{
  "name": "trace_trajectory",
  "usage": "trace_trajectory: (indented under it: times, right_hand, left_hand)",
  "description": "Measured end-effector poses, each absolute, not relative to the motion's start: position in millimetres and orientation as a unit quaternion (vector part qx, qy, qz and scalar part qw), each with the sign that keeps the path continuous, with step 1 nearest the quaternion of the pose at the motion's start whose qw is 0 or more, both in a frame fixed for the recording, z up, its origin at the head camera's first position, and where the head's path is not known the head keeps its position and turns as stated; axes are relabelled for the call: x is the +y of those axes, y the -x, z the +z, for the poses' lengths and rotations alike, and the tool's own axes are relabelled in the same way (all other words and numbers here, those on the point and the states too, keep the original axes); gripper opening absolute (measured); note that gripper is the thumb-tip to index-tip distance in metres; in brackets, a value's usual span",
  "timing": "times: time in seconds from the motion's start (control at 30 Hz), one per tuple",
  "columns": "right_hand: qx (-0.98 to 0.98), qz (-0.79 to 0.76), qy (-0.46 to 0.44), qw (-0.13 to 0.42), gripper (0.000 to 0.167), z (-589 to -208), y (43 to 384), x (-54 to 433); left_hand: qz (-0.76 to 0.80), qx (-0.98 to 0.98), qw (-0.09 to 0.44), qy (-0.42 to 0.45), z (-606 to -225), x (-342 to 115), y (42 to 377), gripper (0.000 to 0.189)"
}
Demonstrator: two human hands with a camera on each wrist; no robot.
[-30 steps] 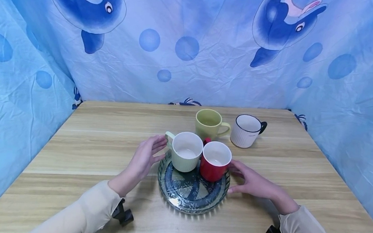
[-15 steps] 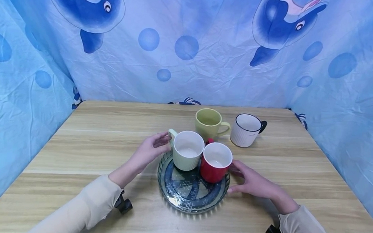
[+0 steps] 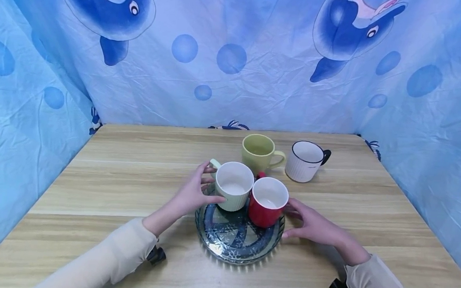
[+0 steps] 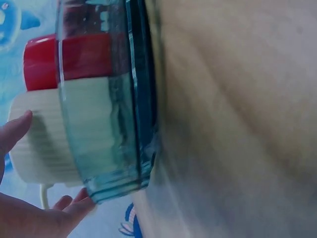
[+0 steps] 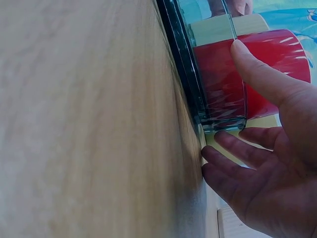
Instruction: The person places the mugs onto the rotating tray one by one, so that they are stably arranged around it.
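Mint mug stands upright, handle back-left, left fingers curled round it, right fingers relaxed.

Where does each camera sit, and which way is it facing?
Head: on the head, facing forward and down at the glass dish; the left hand, right hand and both sleeves show.
Left wrist: on that wrist, facing the pale mug; part of that hand shows.
Right wrist: on that wrist, facing the red mug; part of that hand shows.
Shared: both wrist views show the dish and both these mugs.

Dish front free; pale mug, red mug block rear.
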State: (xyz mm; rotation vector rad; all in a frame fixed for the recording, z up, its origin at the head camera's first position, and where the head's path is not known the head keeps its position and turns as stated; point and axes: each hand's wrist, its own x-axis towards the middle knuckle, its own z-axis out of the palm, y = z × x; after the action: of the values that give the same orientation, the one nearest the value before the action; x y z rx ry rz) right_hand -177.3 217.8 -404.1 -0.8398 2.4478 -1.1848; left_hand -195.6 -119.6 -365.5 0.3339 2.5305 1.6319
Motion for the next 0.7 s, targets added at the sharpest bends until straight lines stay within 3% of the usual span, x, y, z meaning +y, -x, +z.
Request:
trace_trajectory:
  times: [0.4, 0.7]
  right_hand:
    - [0.853, -0.410, 0.286, 0.149, 0.087, -404, 176, 218]
    - [0.852, -0.407, 0.292, 0.149, 0.086, -403, 177, 218]
  left_hand:
    - [0.568, 0.815, 0.006, -0.116, -372, -103, 188, 0.117]
    - [0.556, 0.819, -0.036, -0.134, -374, -96, 186, 0.099]
